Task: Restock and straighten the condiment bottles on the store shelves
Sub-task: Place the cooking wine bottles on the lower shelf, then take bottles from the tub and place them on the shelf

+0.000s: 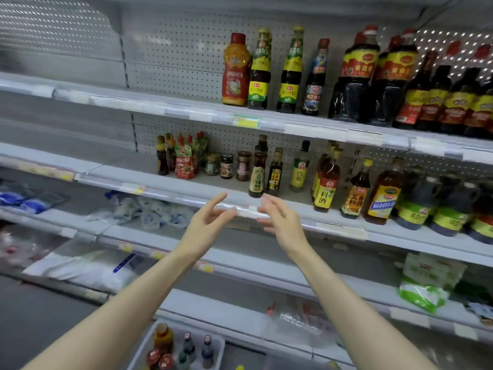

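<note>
Right under the camera sits a white bin [219, 351] with spare bottles [163, 339] in it. Further out, the left hand [205, 225] and right hand [282, 222] hover at the middle shelf [128, 166] edge, fingers loose and apart, holding nothing, just below a small dark bottle [256, 177] standing upright at the front.

Your left hand [206, 222] and right hand [280, 220] hover empty, fingers loose, before the middle shelf [128, 169] front edge. A small dark bottle [257, 177] stands upright at that edge, just above them.
</note>
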Tool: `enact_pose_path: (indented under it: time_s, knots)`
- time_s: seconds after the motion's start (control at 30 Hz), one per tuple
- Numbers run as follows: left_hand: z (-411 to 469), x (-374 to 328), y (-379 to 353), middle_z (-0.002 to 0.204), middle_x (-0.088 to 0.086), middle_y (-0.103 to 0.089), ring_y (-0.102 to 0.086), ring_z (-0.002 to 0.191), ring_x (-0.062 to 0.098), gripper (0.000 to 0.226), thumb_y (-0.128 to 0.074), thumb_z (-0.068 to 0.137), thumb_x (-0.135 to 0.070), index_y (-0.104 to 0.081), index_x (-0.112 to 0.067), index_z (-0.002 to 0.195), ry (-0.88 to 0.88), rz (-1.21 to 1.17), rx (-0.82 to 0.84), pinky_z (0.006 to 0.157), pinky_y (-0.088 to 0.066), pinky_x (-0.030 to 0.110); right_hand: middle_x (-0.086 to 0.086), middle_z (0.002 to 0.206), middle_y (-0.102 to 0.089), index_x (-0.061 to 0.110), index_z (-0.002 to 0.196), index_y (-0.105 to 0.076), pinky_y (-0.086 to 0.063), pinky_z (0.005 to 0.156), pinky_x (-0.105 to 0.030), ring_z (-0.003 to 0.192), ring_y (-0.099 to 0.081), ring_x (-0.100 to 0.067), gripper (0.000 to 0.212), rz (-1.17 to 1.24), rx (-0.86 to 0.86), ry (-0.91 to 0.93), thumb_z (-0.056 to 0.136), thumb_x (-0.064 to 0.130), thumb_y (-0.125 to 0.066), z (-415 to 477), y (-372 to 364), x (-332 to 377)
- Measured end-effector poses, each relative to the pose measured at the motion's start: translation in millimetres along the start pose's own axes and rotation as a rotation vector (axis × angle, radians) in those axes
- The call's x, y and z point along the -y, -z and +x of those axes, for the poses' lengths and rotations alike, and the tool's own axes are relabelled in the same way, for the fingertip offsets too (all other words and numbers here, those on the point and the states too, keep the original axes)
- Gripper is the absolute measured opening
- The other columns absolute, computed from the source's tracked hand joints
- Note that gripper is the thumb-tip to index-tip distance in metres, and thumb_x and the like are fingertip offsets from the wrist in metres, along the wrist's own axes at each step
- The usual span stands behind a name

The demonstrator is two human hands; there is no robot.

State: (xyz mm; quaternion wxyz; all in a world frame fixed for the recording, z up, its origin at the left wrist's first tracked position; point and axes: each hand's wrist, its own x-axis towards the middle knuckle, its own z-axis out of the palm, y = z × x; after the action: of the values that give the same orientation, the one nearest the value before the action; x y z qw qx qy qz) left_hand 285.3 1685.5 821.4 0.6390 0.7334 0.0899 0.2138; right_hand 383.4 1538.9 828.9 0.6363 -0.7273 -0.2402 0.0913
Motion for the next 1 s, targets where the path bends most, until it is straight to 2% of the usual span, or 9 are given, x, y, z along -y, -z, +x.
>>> enact_pose_path:
  time_s: [0.2, 0.33, 0.4, 0.47, 0.57, 0.67, 0.77, 0.9, 1.0]
  knots:
    - [19.9, 69.9, 88.9, 0.116, -0.005, -0.061, -0.056, 0.109, 0.005, 0.047, -0.059, 0.090, -0.040, -0.047, -0.036, 0.135, 0.110, 0.018, -0.026, 0.093, -0.043, 0.029, -0.002, 0.119, -0.065, 0.021, 0.125, -0.058, -0.051, 0.074, -0.018, 0.095, -0.066, -0.016, 0.033, -0.020, 0.031, -0.092, 0.098, 0.038, -0.051, 30.3, -97.1, -45.5]
    - [43.2, 137.0, 147.0, 0.109, -0.006, -0.061, -0.058, 0.108, 0.011, 0.057, -0.066, 0.082, -0.053, -0.048, -0.036, 0.134, 0.217, 0.041, 0.001, 0.093, -0.046, 0.033, 0.001, 0.113, -0.065, 0.027, 0.117, -0.058, -0.048, 0.076, -0.026, 0.090, -0.066, -0.014, 0.024, -0.021, 0.009, -0.187, 0.097, 0.039, -0.052, 57.6, -164.1, -97.2]
    - [53.6, 174.7, 175.4, 0.105, -0.004, -0.061, -0.057, 0.104, 0.012, 0.052, -0.064, 0.089, -0.042, -0.048, -0.030, 0.137, 0.284, 0.059, 0.018, 0.091, -0.045, 0.031, 0.000, 0.110, -0.065, 0.030, 0.109, -0.059, -0.047, 0.079, -0.027, 0.095, -0.067, -0.019, 0.015, -0.029, -0.020, -0.251, 0.096, 0.038, -0.054, 67.1, -198.3, -131.4]
    - [63.5, 214.7, 199.4, 0.108, 0.000, -0.061, -0.057, 0.103, 0.012, 0.044, -0.059, 0.093, -0.033, -0.048, -0.029, 0.135, 0.340, 0.078, 0.042, 0.088, -0.045, 0.028, 0.000, 0.107, -0.065, 0.027, 0.107, -0.059, -0.046, 0.074, -0.021, 0.098, -0.065, -0.022, 0.014, -0.030, -0.043, -0.309, 0.097, 0.035, -0.054, 75.3, -228.8, -167.6]
    - [69.2, 275.0, 222.4, 0.113, -0.003, -0.061, -0.057, 0.109, 0.014, 0.040, -0.058, 0.093, -0.037, -0.047, -0.036, 0.131, 0.447, 0.106, 0.080, 0.092, -0.046, 0.030, 0.003, 0.104, -0.064, 0.026, 0.108, -0.059, -0.045, 0.062, -0.009, 0.090, -0.064, -0.016, 0.014, -0.033, -0.054, -0.412, 0.098, 0.034, -0.053, 73.3, -264.0, -222.7]
    - [70.3, 339.0, 232.4, 0.112, 0.001, -0.062, -0.059, 0.099, 0.010, 0.041, -0.059, 0.093, -0.035, -0.049, -0.033, 0.133, 0.547, 0.108, 0.117, 0.079, -0.048, 0.020, 0.002, 0.102, -0.065, 0.026, 0.106, -0.060, -0.048, 0.072, -0.021, 0.083, -0.066, -0.013, 0.013, -0.036, -0.067, -0.516, 0.096, 0.034, -0.055, 70.8, -290.9, -284.8]
    - [63.4, 394.2, 233.4, 0.111, 0.006, -0.064, -0.059, 0.092, 0.009, 0.041, -0.061, 0.092, -0.031, -0.052, -0.030, 0.133, 0.633, 0.100, 0.127, 0.078, -0.046, 0.020, 0.004, 0.096, -0.066, 0.024, 0.101, -0.063, -0.048, 0.087, -0.035, 0.092, -0.064, -0.018, 0.011, -0.042, -0.087, -0.578, 0.095, 0.032, -0.058, 61.7, -309.1, -345.4]
    - [53.6, 474.1, 226.9, 0.111, 0.004, -0.062, -0.058, 0.097, 0.009, 0.038, -0.060, 0.093, -0.025, -0.054, -0.024, 0.131, 0.739, 0.074, 0.139, 0.083, -0.044, 0.018, 0.010, 0.096, -0.066, 0.033, 0.096, -0.063, -0.045, 0.085, -0.029, 0.096, -0.064, -0.016, 0.007, -0.027, -0.054, -0.696, 0.095, 0.036, -0.057, 46.4, -330.1, -426.8]
    - [45.6, 536.1, 219.9, 0.106, 0.000, -0.063, -0.060, 0.086, -0.002, 0.035, -0.060, 0.093, -0.026, -0.056, -0.028, 0.127, 0.800, 0.067, 0.160, 0.073, -0.044, 0.006, 0.009, 0.098, -0.067, 0.033, 0.099, -0.062, -0.044, 0.082, -0.024, 0.097, -0.065, -0.017, 0.007, 0.006, -0.077, -0.791, 0.094, 0.035, -0.057, 33.1, -341.1, -491.3]
